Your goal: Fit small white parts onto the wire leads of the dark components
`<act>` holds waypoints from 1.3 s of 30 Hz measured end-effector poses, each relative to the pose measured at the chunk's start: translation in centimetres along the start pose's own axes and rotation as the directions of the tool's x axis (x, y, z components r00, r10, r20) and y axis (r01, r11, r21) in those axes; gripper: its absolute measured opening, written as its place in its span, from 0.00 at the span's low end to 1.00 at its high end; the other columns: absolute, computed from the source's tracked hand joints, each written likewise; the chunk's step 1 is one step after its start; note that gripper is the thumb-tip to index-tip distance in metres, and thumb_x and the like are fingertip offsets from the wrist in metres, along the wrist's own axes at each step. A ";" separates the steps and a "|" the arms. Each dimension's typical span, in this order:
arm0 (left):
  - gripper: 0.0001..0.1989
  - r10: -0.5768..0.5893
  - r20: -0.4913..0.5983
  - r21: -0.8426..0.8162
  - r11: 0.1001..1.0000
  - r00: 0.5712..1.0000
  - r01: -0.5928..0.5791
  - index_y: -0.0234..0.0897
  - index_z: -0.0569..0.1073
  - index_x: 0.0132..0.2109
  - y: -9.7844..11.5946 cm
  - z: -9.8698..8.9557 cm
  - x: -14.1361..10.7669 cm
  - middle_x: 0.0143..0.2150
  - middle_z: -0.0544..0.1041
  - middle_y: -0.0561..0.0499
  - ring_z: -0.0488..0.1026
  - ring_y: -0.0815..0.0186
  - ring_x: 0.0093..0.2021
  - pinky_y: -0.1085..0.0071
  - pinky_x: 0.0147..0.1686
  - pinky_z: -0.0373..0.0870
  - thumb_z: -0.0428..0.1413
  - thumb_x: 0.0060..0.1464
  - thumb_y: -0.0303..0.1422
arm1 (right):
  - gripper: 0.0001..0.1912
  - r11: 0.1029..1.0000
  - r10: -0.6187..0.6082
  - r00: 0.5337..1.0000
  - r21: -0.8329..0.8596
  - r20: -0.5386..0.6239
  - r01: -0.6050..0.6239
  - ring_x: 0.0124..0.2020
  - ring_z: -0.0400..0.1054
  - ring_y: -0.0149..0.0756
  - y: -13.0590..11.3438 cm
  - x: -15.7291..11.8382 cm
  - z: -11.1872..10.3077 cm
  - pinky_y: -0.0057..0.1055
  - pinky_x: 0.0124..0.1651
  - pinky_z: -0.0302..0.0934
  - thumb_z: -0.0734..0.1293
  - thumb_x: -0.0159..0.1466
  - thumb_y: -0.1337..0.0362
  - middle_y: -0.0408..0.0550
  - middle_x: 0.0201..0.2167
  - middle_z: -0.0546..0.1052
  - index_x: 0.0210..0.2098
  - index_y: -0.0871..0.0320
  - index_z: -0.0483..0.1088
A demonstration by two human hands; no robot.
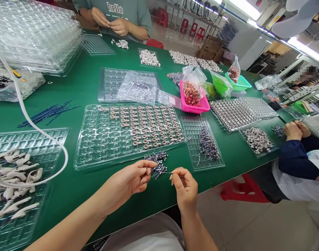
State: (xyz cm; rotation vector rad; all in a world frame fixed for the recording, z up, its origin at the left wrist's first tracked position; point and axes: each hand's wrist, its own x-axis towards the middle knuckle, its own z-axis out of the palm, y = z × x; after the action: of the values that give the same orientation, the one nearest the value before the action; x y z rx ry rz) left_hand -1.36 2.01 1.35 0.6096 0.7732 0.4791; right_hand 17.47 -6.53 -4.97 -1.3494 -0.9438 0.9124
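Near the front edge of the table, my right hand [185,188] pinches one end of a thin dark wire [167,173] between thumb and forefinger. My left hand [134,179] is closed in a pinch just left of it; a small dark bit shows at its fingertips, too small to name. Right behind the hands lies a pile of small wired parts [161,161] with dark leads and shiny heads. Beyond it, a transparent plastic tray [96,139] holds rows of small round beige-and-brown pieces in its right part, while its left cells hold none.
A tray of wired parts [208,144] stands at right, beside a pink basket [194,108] with bagged copper-coloured parts. At left are white earphone-like shells [16,170], a white cable [65,157] and blue wires [45,114]. Co-workers' hands [111,22] work across the table and at far right.
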 end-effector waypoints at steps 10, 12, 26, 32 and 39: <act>0.17 0.175 -0.012 0.445 0.883 0.985 -0.151 0.36 0.72 0.53 -1.3 0.3 0.2 0.38 0.73 0.48 0.68 0.67 0.32 0.71 0.31 0.66 0.52 0.62 0.40 | 0.06 1.000 0.010 1.000 0.006 -0.021 -0.010 0.25 0.63 0.26 0.0 0.0 0.0 0.23 0.26 0.58 0.67 0.65 0.61 0.42 0.28 0.73 0.35 0.56 0.73; 0.19 0.228 -0.008 0.589 0.788 0.974 -0.179 0.36 0.71 0.55 -1.6 0.7 0.1 0.37 0.75 0.48 0.69 0.65 0.34 0.69 0.34 0.68 0.52 0.62 0.40 | 0.06 1.000 0.006 1.000 -0.001 -0.013 -0.006 0.25 0.63 0.27 0.0 0.0 0.0 0.24 0.27 0.59 0.67 0.65 0.61 0.42 0.28 0.73 0.36 0.56 0.73; 0.26 0.206 -0.032 0.604 0.784 0.978 -0.146 0.38 0.71 0.59 -2.4 -0.4 0.6 0.27 0.63 0.53 0.61 0.64 0.29 0.69 0.31 0.61 0.44 0.65 0.48 | 0.08 0.998 -0.013 1.000 -0.068 0.014 0.014 0.24 0.62 0.27 -0.4 0.0 0.3 0.24 0.28 0.58 0.66 0.66 0.59 0.42 0.27 0.72 0.35 0.56 0.73; 0.24 0.249 -0.012 0.570 0.797 0.968 -0.198 0.35 0.72 0.59 -2.2 0.4 0.6 0.33 0.69 0.50 0.66 0.65 0.32 0.69 0.33 0.66 0.47 0.65 0.44 | 0.08 0.995 -0.031 0.999 -0.091 -0.022 0.029 0.25 0.65 0.28 -0.3 -0.1 0.1 0.24 0.28 0.61 0.66 0.65 0.60 0.43 0.27 0.72 0.34 0.57 0.73; 0.18 0.330 -0.091 0.691 0.700 0.939 -0.179 0.39 0.76 0.53 -1.9 1.2 0.5 0.39 0.78 0.47 0.73 0.62 0.36 0.68 0.38 0.71 0.53 0.60 0.41 | 0.07 0.992 -0.054 0.999 -0.117 -0.004 0.054 0.25 0.65 0.29 -0.3 -0.1 0.0 0.24 0.28 0.61 0.66 0.65 0.60 0.43 0.26 0.72 0.34 0.57 0.73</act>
State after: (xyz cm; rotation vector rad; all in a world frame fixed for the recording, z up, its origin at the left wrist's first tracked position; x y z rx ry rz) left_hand 0.21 0.56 0.52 1.3894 1.0816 0.5199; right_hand 17.41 -6.67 -4.69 -1.4183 -1.0366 0.8209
